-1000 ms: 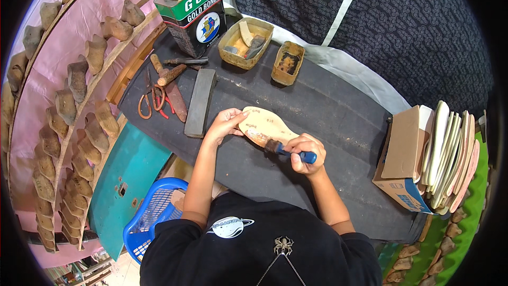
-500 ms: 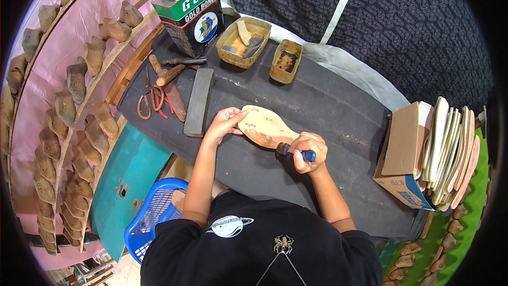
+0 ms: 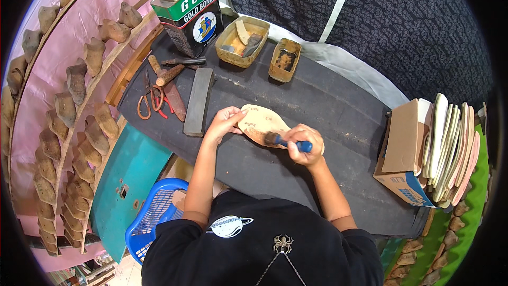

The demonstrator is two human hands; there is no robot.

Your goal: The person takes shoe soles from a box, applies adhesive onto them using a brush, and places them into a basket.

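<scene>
My left hand (image 3: 224,124) pinches the wide end of a tan shoe insole (image 3: 259,118), thumb on top and fingers beneath. Dark stamped marks and a darker brown, wet-looking area along its near edge show on the face. In my right hand (image 3: 309,143) is a blue-handled brush (image 3: 304,146), gripped by its handle. Its dark bristles press on the insole's face near that edge, pointing left. The narrow end of the insole is partly hidden behind my right hand.
On the dark worktable (image 3: 344,122) lie a grey block (image 3: 199,103), scissors (image 3: 152,98) and other hand tools. Behind stand a metal can (image 3: 189,18) and two crusted trays (image 3: 241,42). A carton (image 3: 402,153) with stacked soles is at right; a blue basket (image 3: 157,217) is below left.
My right hand has shifted slightly left and away from me. The brush bristles have slid left and farther up the insole's face. My left hand stays put.
</scene>
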